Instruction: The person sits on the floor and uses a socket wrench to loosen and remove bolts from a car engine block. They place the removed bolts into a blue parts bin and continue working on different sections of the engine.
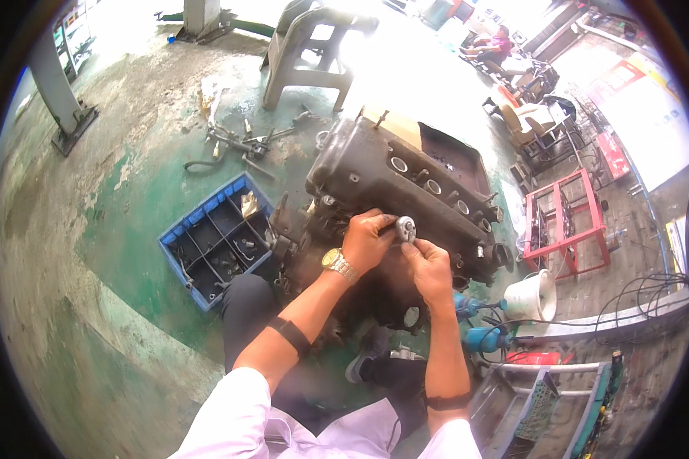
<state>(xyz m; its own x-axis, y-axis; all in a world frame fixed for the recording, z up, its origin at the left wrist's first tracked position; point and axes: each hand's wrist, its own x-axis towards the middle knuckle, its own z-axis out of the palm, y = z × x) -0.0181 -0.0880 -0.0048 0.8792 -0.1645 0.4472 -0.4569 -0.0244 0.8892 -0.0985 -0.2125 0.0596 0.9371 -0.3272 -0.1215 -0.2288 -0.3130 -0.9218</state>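
A ratchet wrench [406, 228] with a round metal head is between my hands, in front of the engine's near side. My right hand [430, 269] is closed on it just below the head, thumb against the metal. My left hand [366, 243], with a wristwatch above it, has its curled fingers at the left side of the same head; what lies beneath those fingertips is hidden. Behind the hands stands a dark, greasy engine [352, 164] with a row of round holes along its top cover. My hands and forearms hide part of its near face.
A blue divided bin [177, 264] with small parts sits left of the engine. Loose metal parts [241, 145] lie beyond it, near a plastic stool [310, 65]. To the right are a red metal frame [563, 222], a white bucket [532, 297], blue power tools [486, 338] and cables.
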